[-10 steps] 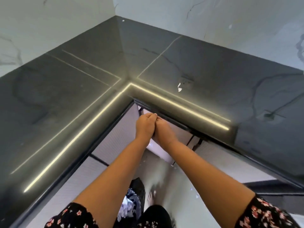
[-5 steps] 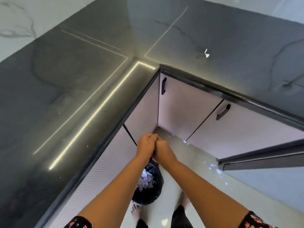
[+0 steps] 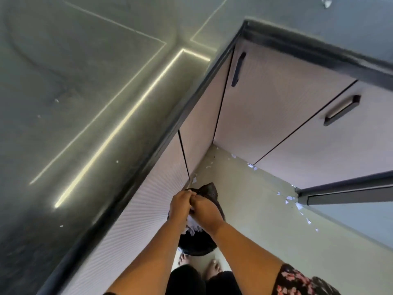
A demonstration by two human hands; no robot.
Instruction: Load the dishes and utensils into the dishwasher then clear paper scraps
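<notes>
My left hand (image 3: 180,204) and my right hand (image 3: 205,211) are pressed together with curled fingers, and a bit of white paper shows between them. They hover right over a black trash bag (image 3: 209,191) that stands on the floor against the corner cabinets. White paper scraps (image 3: 192,227) lie inside the bag, partly hidden by my hands. More paper scraps (image 3: 290,198) are scattered on the floor to the right, and one scrap (image 3: 326,3) lies on the dark countertop at the top right.
The dark L-shaped countertop (image 3: 85,103) wraps the corner, with small white crumbs (image 3: 117,161) on it. Pale cabinet doors with black handles (image 3: 238,69) stand below. A dark-edged panel (image 3: 344,188) juts out at the right. My bare feet (image 3: 210,268) stand beside the bag.
My joined hands have gone down from the counter's edge to just above the black bag. The view has tilted down, so the floor and its scraps now show.
</notes>
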